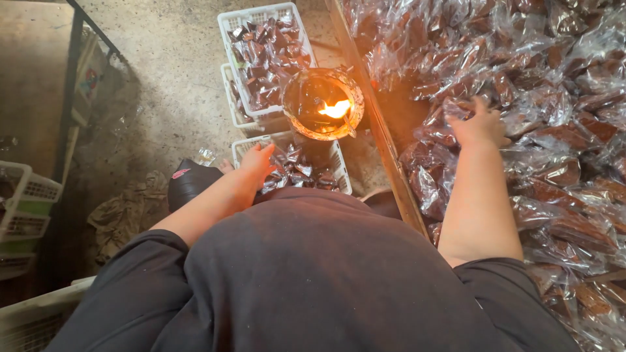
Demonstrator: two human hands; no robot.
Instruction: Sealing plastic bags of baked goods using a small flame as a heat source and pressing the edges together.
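Both hands reach out from a person in a dark shirt, seen from above. Furthest left, white plastic crates [26, 195] sit stacked at the edge of a dim concrete floor, with a crumpled brown cloth [127, 212] lying beside them. Next comes the left hand [255, 164], resting palm-down on small dark wrapped packets [300, 171] inside a near white basket [339, 171]; its fingers are loosely curled over the packets, and whether it grips one cannot be told. Behind that, two more white baskets [257, 16] stand stacked, the top one full of the same packets. Just right of them a round metal bowl [323, 103] holds a small burning flame [336, 109]. A wooden edge [385, 146] runs diagonally past the bowl. Right of it, the right hand [479, 125] lies spread, fingers down, on a wide heap of brown blocks in clear plastic bags [561, 130]; its fingers press into the bags, but a firm hold cannot be made out.
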